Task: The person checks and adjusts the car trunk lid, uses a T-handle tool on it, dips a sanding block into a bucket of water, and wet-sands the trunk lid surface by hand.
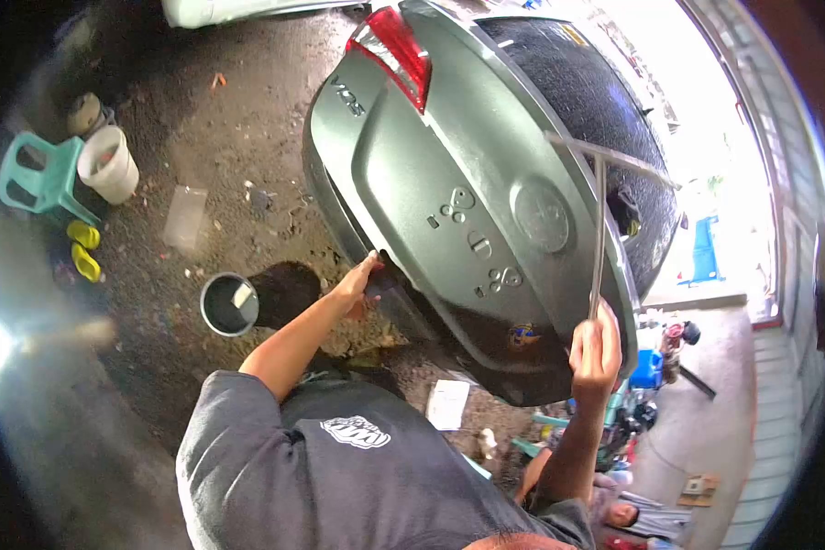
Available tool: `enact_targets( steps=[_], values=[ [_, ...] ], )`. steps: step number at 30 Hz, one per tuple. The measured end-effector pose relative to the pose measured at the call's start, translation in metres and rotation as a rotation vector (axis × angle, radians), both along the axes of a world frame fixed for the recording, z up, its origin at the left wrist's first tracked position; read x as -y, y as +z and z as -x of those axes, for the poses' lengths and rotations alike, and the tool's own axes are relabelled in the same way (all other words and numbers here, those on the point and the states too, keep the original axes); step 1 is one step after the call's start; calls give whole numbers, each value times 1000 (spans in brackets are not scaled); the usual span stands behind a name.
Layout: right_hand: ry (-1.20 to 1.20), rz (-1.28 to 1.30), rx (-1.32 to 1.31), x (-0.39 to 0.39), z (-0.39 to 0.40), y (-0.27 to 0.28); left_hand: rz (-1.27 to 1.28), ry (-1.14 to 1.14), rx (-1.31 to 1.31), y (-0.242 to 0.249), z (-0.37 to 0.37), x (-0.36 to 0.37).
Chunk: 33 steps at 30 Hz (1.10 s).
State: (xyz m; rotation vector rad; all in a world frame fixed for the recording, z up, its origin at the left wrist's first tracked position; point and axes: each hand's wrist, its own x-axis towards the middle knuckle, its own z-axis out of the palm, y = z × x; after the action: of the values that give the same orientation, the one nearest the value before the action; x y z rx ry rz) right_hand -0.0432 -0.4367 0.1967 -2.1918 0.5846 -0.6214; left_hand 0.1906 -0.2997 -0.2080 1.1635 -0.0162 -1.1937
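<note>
A green car fills the middle, its trunk lid (403,197) wet-looking and carrying raised badges and a round emblem. My right hand (596,351) is wrapped round the handle of a T-shaped squeegee (600,229). The handle passes over the trunk, and the pale crossbar overlaps the droplet-covered rear window (568,78). At the car's lower rear edge, my left hand (357,282) reaches out with thumb and fingers apart, fingertips right at the dark rim. A red tail light (399,55) sits at the far corner.
A bucket (206,312) with a pale block inside stands on wet, dirty ground to the left. Beyond it are a green plastic chair (41,188), a white pail (110,170) and yellow clogs (84,247). Another person (619,513) is at lower right, near clutter.
</note>
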Motion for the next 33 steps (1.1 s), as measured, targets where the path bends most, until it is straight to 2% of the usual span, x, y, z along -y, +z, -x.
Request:
enact_targets(
  steps=[1,2,3,5,6,7,9,10,12,14,19,22,28,30,33],
  values=[
    [109,160,-24,6,-20,7,92,-21,-66,-1,1,5],
    [94,205,-95,2,-44,18,70,29,45,54,7,-9],
    [80,252,-162,-3,-70,30,74,42,61,48,5,-4],
    [207,769,-231,-5,-122,47,78,58,91,37,6,6],
    [278,750,-209,-5,-146,52,92,80,77,37,4,7],
    [347,863,-191,-3,-168,55,165,82,148,26,5,11],
    [363,926,-317,5,-202,59,295,84,305,0,9,23],
    [389,961,-282,8,-218,58,69,59,273,57,6,-3],
    [440,1028,-219,17,-242,52,56,52,325,29,6,9],
    [416,1048,-262,21,-254,51,74,71,353,24,5,14],
    [355,1154,-354,32,-265,47,112,87,317,32,5,10],
    [334,1197,-371,36,-267,45,-8,46,369,34,2,8],
    [315,1214,-387,41,-267,39,-47,17,360,31,1,11],
    [306,1206,-391,35,-267,42,-28,41,399,5,5,23],
    [365,1205,-309,26,-265,47,-32,46,433,-2,6,26]
  ],
)
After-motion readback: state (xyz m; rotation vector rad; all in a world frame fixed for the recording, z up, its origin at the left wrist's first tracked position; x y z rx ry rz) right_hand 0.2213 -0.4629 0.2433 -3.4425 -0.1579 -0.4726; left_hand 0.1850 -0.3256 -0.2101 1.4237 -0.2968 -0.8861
